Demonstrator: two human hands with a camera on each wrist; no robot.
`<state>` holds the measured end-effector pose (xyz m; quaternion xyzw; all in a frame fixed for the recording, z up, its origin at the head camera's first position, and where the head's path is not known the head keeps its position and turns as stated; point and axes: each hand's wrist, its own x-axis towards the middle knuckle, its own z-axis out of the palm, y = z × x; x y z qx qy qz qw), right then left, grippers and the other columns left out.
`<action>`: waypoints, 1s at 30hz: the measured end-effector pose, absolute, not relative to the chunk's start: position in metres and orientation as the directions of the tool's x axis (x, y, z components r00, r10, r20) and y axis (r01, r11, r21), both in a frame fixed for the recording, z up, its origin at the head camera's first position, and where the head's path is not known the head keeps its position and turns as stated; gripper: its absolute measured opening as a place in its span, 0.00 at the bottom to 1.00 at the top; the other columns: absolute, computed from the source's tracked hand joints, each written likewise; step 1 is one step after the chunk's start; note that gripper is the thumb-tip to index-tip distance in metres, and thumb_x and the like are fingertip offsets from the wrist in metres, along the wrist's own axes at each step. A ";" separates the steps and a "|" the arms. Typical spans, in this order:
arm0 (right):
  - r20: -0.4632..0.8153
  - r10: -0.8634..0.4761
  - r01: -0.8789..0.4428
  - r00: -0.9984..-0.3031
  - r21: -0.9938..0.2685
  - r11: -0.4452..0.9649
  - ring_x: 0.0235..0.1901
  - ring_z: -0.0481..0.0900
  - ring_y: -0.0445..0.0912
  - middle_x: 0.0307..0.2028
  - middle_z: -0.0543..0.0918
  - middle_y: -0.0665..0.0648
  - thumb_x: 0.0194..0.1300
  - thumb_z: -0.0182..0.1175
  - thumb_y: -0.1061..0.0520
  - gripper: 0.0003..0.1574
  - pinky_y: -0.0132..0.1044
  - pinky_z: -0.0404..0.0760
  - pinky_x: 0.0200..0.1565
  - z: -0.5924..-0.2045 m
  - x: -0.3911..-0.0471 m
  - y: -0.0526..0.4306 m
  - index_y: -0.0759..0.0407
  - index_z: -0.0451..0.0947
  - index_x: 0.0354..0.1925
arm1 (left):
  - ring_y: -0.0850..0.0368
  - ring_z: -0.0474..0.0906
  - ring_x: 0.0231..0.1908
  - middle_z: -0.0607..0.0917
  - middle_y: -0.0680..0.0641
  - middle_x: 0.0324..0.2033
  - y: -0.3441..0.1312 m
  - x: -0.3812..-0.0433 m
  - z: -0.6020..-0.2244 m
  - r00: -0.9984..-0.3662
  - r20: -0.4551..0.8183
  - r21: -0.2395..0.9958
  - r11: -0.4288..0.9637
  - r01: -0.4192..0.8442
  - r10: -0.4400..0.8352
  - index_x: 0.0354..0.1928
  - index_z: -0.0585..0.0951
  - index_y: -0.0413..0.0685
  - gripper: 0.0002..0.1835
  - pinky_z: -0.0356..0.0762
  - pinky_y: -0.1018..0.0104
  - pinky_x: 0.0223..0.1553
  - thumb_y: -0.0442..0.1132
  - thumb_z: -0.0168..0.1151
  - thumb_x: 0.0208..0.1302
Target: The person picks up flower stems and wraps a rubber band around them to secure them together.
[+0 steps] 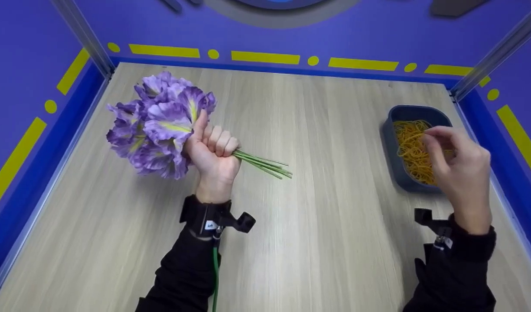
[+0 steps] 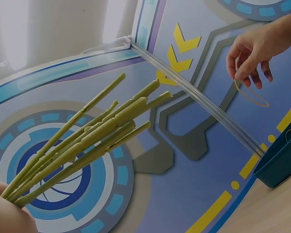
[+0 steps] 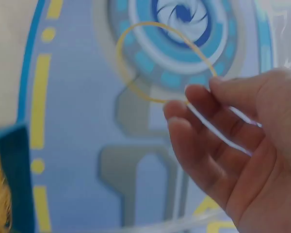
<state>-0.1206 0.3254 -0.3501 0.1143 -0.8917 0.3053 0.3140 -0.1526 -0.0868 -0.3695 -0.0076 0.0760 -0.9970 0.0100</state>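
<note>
My left hand (image 1: 215,151) grips a bunch of purple artificial flowers (image 1: 161,125) by the stems, with the thumb up against the blooms. Green stem ends (image 1: 267,165) stick out past the little finger, pointing right; the left wrist view shows these cut stems (image 2: 92,133) close up. My right hand (image 1: 462,162) is raised over the box of rubber bands and pinches one yellow rubber band (image 3: 123,63) between thumb and fingers. That band hangs as an open loop in both wrist views. In the head view the pinched band hardly shows against the pile.
A dark blue-grey box (image 1: 393,160) holding a heap of yellow rubber bands (image 1: 410,147) stands at the right side of the wooden table (image 1: 317,195). Blue printed panels (image 1: 265,39) wall the table at the back and sides, with metal posts (image 1: 85,39) at the corners.
</note>
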 end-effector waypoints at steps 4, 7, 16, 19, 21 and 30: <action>0.651 -0.144 -0.515 -0.745 -0.425 0.745 0.35 0.77 0.26 0.37 0.87 0.60 0.63 0.67 0.72 0.10 0.14 0.71 0.34 -0.341 -0.113 0.301 0.68 0.82 0.45 | 0.67 0.42 0.12 0.50 0.58 0.11 -0.084 -0.153 -0.369 -1.000 0.010 -0.155 -0.988 0.010 -0.012 0.15 0.51 0.56 0.29 0.39 0.74 0.13 0.42 0.40 0.81; 0.657 -0.238 -0.596 -0.715 -0.395 0.699 0.36 0.79 0.27 0.37 0.88 0.58 0.58 0.69 0.75 0.15 0.15 0.74 0.37 -0.335 -0.111 0.283 0.67 0.83 0.44 | 0.67 0.43 0.12 0.50 0.58 0.11 -0.083 -0.153 -0.369 -1.000 0.002 -0.132 -0.991 0.021 -0.022 0.14 0.51 0.55 0.30 0.40 0.74 0.13 0.42 0.40 0.82; 0.661 -0.387 -0.743 -0.643 -0.415 0.524 0.34 0.84 0.39 0.38 0.88 0.55 0.57 0.69 0.75 0.17 0.20 0.78 0.38 -0.323 -0.107 0.231 0.62 0.85 0.44 | 0.66 0.43 0.12 0.51 0.57 0.10 -0.076 -0.153 -0.371 -0.998 -0.022 -0.058 -0.997 0.057 -0.056 0.15 0.51 0.54 0.29 0.42 0.74 0.13 0.41 0.41 0.81; 0.649 -0.417 -0.761 -0.636 -0.439 0.478 0.35 0.85 0.41 0.39 0.89 0.54 0.59 0.69 0.74 0.16 0.22 0.80 0.38 -0.324 -0.107 0.214 0.61 0.85 0.44 | 0.66 0.44 0.12 0.52 0.57 0.09 -0.073 -0.153 -0.373 -0.998 -0.022 -0.033 -0.997 0.066 -0.065 0.14 0.53 0.53 0.29 0.43 0.74 0.13 0.40 0.40 0.81; 0.637 -0.446 -0.772 -0.629 -0.443 0.457 0.36 0.86 0.42 0.39 0.89 0.53 0.60 0.69 0.73 0.15 0.22 0.80 0.37 -0.326 -0.106 0.205 0.60 0.85 0.44 | 0.66 0.44 0.12 0.53 0.57 0.09 -0.072 -0.153 -0.374 -0.997 -0.020 -0.018 -0.997 0.073 -0.072 0.14 0.54 0.53 0.29 0.44 0.74 0.13 0.40 0.40 0.81; 0.642 -0.471 -0.794 -0.605 -0.440 0.420 0.34 0.86 0.40 0.38 0.89 0.50 0.61 0.69 0.70 0.14 0.22 0.79 0.37 -0.333 -0.106 0.183 0.58 0.85 0.43 | 0.66 0.44 0.12 0.54 0.57 0.09 -0.069 -0.153 -0.374 -0.998 -0.020 -0.021 -0.998 0.062 -0.062 0.14 0.55 0.53 0.29 0.42 0.74 0.14 0.40 0.40 0.81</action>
